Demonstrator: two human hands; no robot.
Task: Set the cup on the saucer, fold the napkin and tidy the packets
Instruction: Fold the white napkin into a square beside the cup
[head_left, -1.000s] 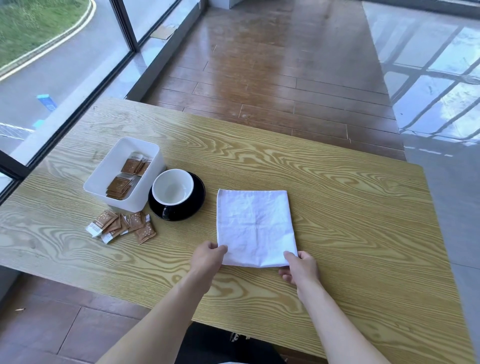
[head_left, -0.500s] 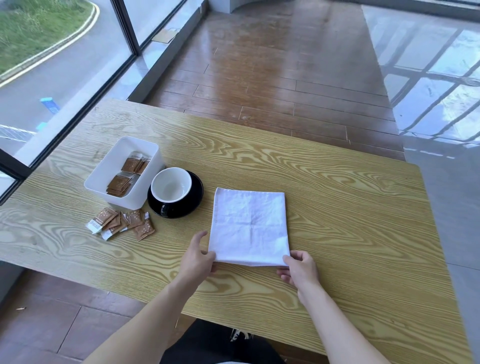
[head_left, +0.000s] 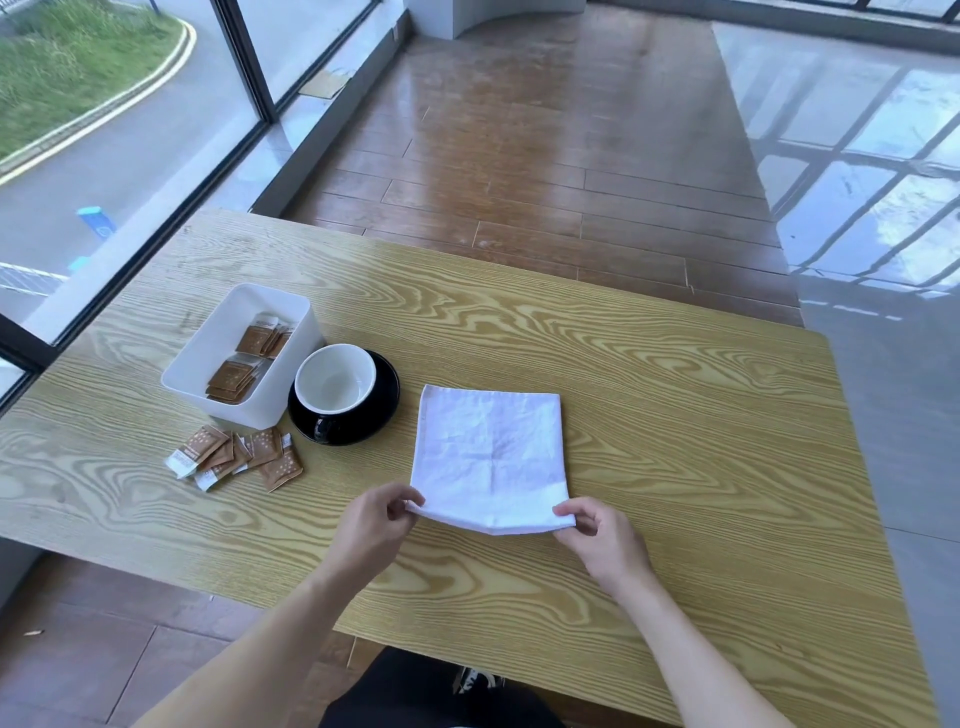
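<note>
A white cloth napkin (head_left: 488, 452) lies folded on the wooden table (head_left: 675, 415). My left hand (head_left: 371, 530) pinches its near left corner and my right hand (head_left: 605, 540) pinches its near right corner; the near edge is lifted slightly off the table. A white cup (head_left: 335, 379) stands on a black saucer (head_left: 384, 410) left of the napkin. Several brown packets (head_left: 239, 457) lie loose on the table in front of a white box (head_left: 208, 358) that holds more brown packets (head_left: 234, 379).
The table's near edge runs just below my forearms. A glass wall with dark frames (head_left: 249, 73) stands at the left, beside the table's left end. Wooden floor (head_left: 545, 156) lies beyond the far edge.
Both hands have closed on the napkin's near corners and raised the near edge a little. The napkin shifted slightly left earlier.
</note>
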